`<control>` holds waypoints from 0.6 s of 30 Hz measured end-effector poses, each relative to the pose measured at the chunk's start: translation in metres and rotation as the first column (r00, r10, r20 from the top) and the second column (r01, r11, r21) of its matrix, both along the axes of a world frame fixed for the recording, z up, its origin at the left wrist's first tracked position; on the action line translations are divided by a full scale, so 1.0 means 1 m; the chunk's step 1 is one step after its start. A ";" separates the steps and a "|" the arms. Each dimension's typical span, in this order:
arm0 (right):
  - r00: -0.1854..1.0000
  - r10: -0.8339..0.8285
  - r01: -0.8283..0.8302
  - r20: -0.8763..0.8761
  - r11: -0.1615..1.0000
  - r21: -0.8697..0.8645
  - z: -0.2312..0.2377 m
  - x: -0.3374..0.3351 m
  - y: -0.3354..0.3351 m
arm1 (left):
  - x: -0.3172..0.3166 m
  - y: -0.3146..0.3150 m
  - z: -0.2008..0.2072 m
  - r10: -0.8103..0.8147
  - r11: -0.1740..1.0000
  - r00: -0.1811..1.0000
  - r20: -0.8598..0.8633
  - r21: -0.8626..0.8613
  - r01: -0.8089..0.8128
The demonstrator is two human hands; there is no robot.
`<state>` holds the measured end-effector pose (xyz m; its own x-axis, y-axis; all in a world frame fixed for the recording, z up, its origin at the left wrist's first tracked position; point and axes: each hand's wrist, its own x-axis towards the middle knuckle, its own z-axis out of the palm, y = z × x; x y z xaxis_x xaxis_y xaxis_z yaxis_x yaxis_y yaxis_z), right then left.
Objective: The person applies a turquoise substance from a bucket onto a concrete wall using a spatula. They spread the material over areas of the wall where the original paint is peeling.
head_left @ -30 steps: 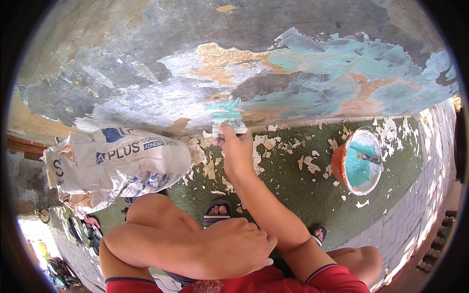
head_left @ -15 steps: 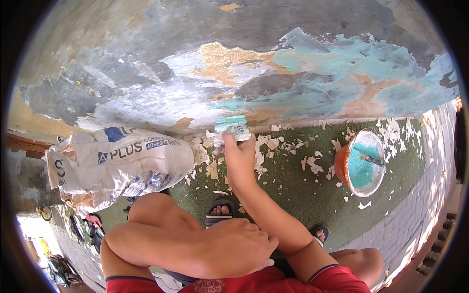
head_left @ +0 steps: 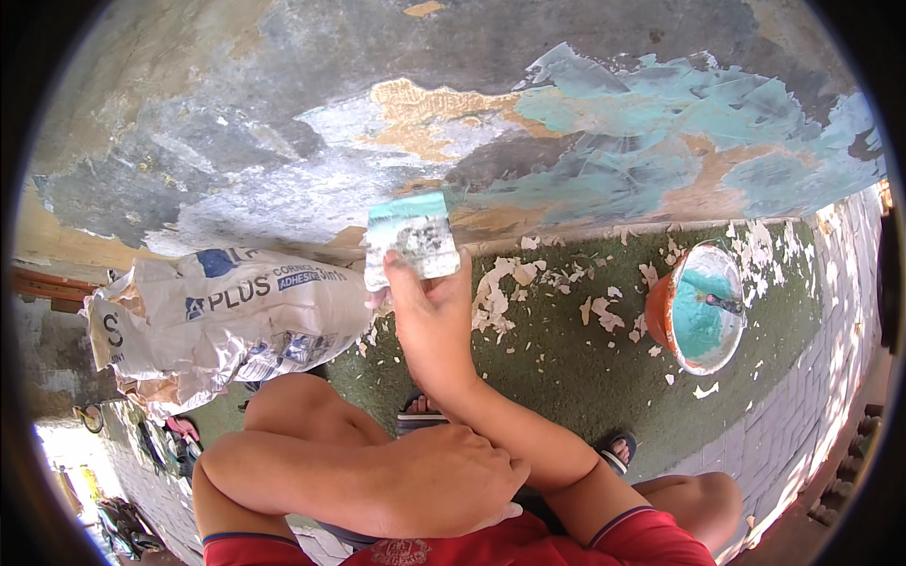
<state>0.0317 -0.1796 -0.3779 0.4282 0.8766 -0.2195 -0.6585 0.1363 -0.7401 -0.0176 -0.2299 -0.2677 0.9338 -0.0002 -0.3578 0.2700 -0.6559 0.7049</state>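
Note:
A flat putty knife (head_left: 412, 247), its blade smeared white and grey with turquoise filler along the far edge, is gripped in my right hand (head_left: 436, 316), thumb on top. The blade overlaps the lower part of the patchy wall (head_left: 604, 160); I cannot tell whether it touches. Turquoise filler covers much of the wall's right side, with grey, white and tan patches around it. My left hand (head_left: 467, 476) is closed, its forearm lying across my bent knee and its knuckles against my right forearm. Whatever its fingers may hold is hidden.
An orange bucket (head_left: 663, 316) of turquoise filler, a tool handle sticking out, stands to the right. A large crumpled paper sack (head_left: 236, 316) lies left against the wall. Paint flakes (head_left: 604, 316) litter the green ground (head_left: 547, 396). Grey paving (head_left: 783, 415) borders it.
My right hand has moved left with the putty knife, and more of the blade's face now shows. My left hand stays nearly where it was.

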 end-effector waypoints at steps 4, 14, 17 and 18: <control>1.000 -0.017 0.017 -0.005 0.997 -0.078 -0.064 0.003 0.012 | 0.004 0.000 -0.006 -0.049 0.998 0.999 -0.006 -0.036 0.049; 0.996 -0.091 0.091 0.023 0.996 0.003 -0.007 0.028 0.040 | 0.005 -0.004 -0.015 -0.087 0.996 0.996 0.007 -0.016 0.087; 1.000 0.006 -0.008 0.021 0.996 0.092 0.018 0.030 0.018 | -0.002 -0.007 -0.019 -0.037 0.999 0.997 0.068 -0.010 0.038; 1.000 0.008 -0.009 0.004 0.993 0.116 0.018 0.029 0.010 | -0.001 -0.004 -0.018 -0.052 0.999 0.998 0.044 -0.011 0.053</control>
